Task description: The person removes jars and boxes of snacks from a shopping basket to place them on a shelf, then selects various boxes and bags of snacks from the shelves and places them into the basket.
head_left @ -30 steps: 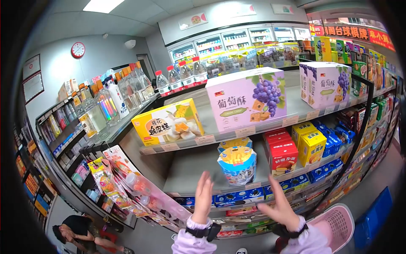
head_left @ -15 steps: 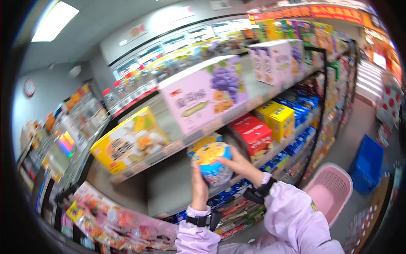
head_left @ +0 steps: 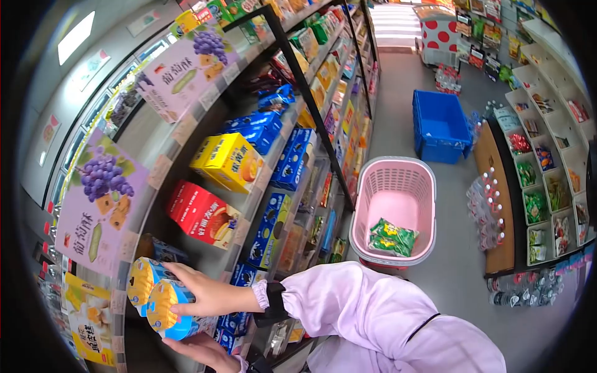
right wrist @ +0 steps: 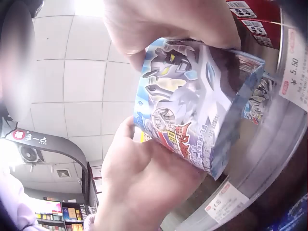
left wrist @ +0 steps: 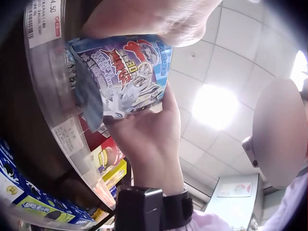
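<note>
Both hands hold a blue snack pack with a yellow top (head_left: 163,308) between them at the shelf on the left. In the head view the right hand (head_left: 211,293) lies across its upper side, thumb on the pack. The left hand (head_left: 202,350) is lower, partly cut off by the sleeve. A second similar pack (head_left: 143,280) stands close behind. In the left wrist view the left hand (left wrist: 149,18) presses the printed pack (left wrist: 127,77) opposite the right hand (left wrist: 150,137). The right wrist view shows the right hand (right wrist: 171,24) above the pack (right wrist: 185,96) and the left hand (right wrist: 147,180) below.
A pink basket (head_left: 356,217) with green packets (head_left: 393,237) stands on the floor beside the shelf, a blue crate (head_left: 440,124) behind it. Red (head_left: 202,212) and yellow (head_left: 229,163) boxes line the shelf past the packs. Bottles (head_left: 485,211) and a snack rack stand on the right.
The hands, apart and empty a second ago, took hold of the blue pack. The view has swung right towards the aisle, bringing the basket's green packets into sight.
</note>
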A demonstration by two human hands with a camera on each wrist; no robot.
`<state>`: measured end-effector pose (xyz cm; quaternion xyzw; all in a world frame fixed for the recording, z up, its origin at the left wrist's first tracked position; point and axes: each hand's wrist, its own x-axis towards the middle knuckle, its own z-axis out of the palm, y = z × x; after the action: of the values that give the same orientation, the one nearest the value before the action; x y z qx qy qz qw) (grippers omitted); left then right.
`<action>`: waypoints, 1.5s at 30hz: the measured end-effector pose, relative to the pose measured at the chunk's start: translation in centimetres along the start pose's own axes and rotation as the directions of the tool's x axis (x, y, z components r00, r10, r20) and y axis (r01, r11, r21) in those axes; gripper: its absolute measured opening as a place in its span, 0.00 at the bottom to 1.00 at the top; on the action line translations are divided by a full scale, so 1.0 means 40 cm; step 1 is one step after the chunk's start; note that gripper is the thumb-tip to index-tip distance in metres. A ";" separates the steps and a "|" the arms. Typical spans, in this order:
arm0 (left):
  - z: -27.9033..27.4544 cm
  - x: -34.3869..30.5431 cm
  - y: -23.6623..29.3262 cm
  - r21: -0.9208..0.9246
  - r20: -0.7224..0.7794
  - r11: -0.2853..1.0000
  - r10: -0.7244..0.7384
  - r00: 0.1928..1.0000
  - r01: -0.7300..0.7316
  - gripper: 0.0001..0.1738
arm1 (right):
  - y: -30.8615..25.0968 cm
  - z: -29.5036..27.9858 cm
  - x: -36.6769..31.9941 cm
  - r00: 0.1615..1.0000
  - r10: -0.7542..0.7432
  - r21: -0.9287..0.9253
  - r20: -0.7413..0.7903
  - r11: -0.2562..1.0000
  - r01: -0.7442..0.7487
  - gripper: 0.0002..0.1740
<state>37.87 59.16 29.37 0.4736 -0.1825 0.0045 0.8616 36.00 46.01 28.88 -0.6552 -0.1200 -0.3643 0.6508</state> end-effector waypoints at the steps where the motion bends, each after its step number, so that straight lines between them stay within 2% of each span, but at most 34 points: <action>1: -0.005 -0.005 -0.004 -0.005 -0.005 1.000 -0.015 1.000 0.015 0.37 | -0.002 -0.006 -0.009 1.000 0.003 -0.001 0.005 1.000 -0.003 0.48; 5: -0.005 -0.007 -0.017 0.048 0.034 0.998 0.041 0.999 -0.043 0.37 | 0.024 -0.011 -0.008 0.999 0.033 -0.090 -0.043 0.995 -0.036 0.48; 6: 0.014 -0.017 -0.015 0.049 0.020 0.998 0.047 0.999 -0.048 0.37 | -0.009 -0.028 -0.008 0.998 0.061 0.005 -0.024 0.998 -0.061 0.48; 8: 0.040 -0.034 -0.006 0.033 0.005 0.999 0.033 0.999 -0.034 0.37 | -0.002 -0.025 -0.008 0.997 -0.017 -0.076 -0.078 0.997 0.011 0.47; 10: 0.047 -0.048 -0.012 0.105 0.030 0.990 0.093 0.995 -0.096 0.38 | 0.007 -0.032 -0.009 0.987 -0.126 -0.192 -0.098 0.976 0.105 0.47; 14: 0.066 -0.099 -0.008 0.175 0.050 0.970 0.163 0.985 -0.170 0.37 | -0.070 -0.069 -0.035 1.000 0.000 -0.085 -0.002 0.996 0.000 0.46; 20: 0.109 -0.217 -0.018 0.171 0.059 0.952 0.247 0.967 -0.254 0.38 | -0.159 -0.144 -0.126 0.998 -0.035 -0.052 0.061 0.998 0.038 0.47; 22: 0.119 -0.258 -0.047 0.143 0.087 0.962 0.223 0.971 -0.234 0.39 | -0.186 -0.200 -0.175 0.999 -0.045 -0.077 0.027 0.996 0.047 0.47; 24: 0.140 -0.299 -0.088 0.137 0.144 0.977 0.145 0.979 -0.165 0.39 | -0.198 -0.266 -0.232 1.000 0.012 -0.088 -0.021 0.996 -0.014 0.45; 26: 0.192 -0.338 -0.120 0.203 0.179 0.979 -0.049 0.983 0.011 0.55 | -0.206 -0.335 -0.287 0.995 0.051 -0.153 -0.083 0.986 -0.064 0.45; 29: 0.290 -0.382 -0.203 0.269 0.334 0.962 -0.134 0.933 0.042 0.59 | -0.190 -0.452 -0.379 0.963 0.127 -0.161 -0.239 0.972 -0.168 0.42; 30: 0.303 -0.402 -0.244 0.295 0.368 0.951 -0.199 0.908 0.089 0.59 | -0.187 -0.494 -0.413 0.945 0.151 -0.194 -0.291 0.958 -0.213 0.41; 32: 0.353 -0.432 -0.328 0.263 0.522 0.962 -0.205 0.828 0.072 0.53 | -0.173 -0.567 -0.494 0.847 0.276 -0.106 -0.454 0.927 -0.359 0.39; 34: 0.396 -0.478 -0.393 0.405 0.558 0.912 -0.300 0.774 0.062 0.47 | -0.143 -0.648 -0.584 0.736 0.383 0.051 -0.558 0.901 -0.430 0.37; 36: 0.406 -0.527 -0.528 0.494 0.601 0.868 -0.388 0.698 0.057 0.43 | -0.099 -0.722 -0.668 0.584 0.460 0.208 -0.669 0.870 -0.446 0.34; 38: 0.428 -0.577 -0.649 0.577 0.626 0.816 -0.473 0.620 0.039 0.40 | -0.066 -0.790 -0.738 0.452 0.530 0.344 -0.718 0.834 -0.432 0.32; 39: 0.481 -0.596 -0.662 0.533 0.589 0.815 -0.551 0.591 0.228 0.37 | -0.047 -0.825 -0.769 0.388 0.562 0.405 -0.731 0.814 -0.416 0.30; 40: 0.466 -0.637 -0.763 0.584 0.582 0.798 -0.538 0.610 0.147 0.35 | -0.018 -0.859 -0.810 0.337 0.580 0.442 -0.742 0.800 -0.406 0.28; 42: 0.497 -0.679 -0.839 0.730 0.456 0.649 -0.697 0.554 0.214 0.34 | 0.039 -0.919 -0.867 0.244 0.618 0.509 -0.747 0.768 -0.388 0.25; 44: 0.491 -0.714 -0.980 0.684 0.480 0.661 -0.726 0.492 0.309 0.33 | 0.035 -0.955 -0.841 0.256 0.662 0.590 -0.705 0.747 -0.305 0.21; 45: 0.478 -0.733 -1.051 0.721 0.455 0.623 -0.756 0.470 0.303 0.32 | 0.100 -1.000 -0.894 0.265 0.675 0.616 -0.688 0.737 -0.279 0.19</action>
<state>12.16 25.19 -4.92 0.6901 -0.3332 -0.4147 0.4906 0.44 19.23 -1.33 -0.2296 0.3799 -0.3992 0.8023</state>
